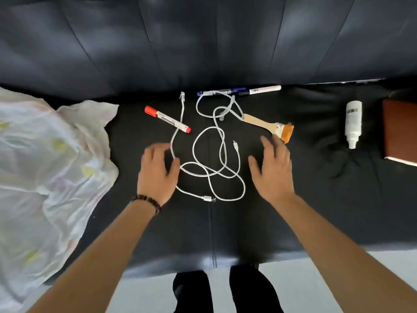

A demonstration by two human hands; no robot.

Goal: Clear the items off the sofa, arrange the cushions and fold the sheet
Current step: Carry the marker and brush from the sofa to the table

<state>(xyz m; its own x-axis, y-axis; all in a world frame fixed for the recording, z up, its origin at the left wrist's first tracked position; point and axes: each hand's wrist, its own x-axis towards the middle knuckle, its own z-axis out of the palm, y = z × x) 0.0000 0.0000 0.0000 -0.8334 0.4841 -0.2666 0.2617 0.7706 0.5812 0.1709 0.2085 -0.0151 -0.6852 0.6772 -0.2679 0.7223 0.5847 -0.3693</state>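
A tangle of white cables (212, 159) lies on the black leather sofa seat (248, 222). My left hand (158, 172) hovers at the tangle's left edge with relaxed fingers, holding nothing. My right hand (273, 170) is spread open on the tangle's right side, its fingertips close to a wooden paintbrush (268, 125). A red marker (168, 119) lies behind my left hand. A blue and white pen pair (239, 91) rests against the backrest. A crumpled white sheet (45, 166) covers the sofa's left part.
A white plastic bottle (353, 123) lies on the seat at the right, beside a brown book or box (399, 132) at the frame's edge. The sofa backrest (203, 41) fills the top. Grey floor (316, 290) and my legs show below.
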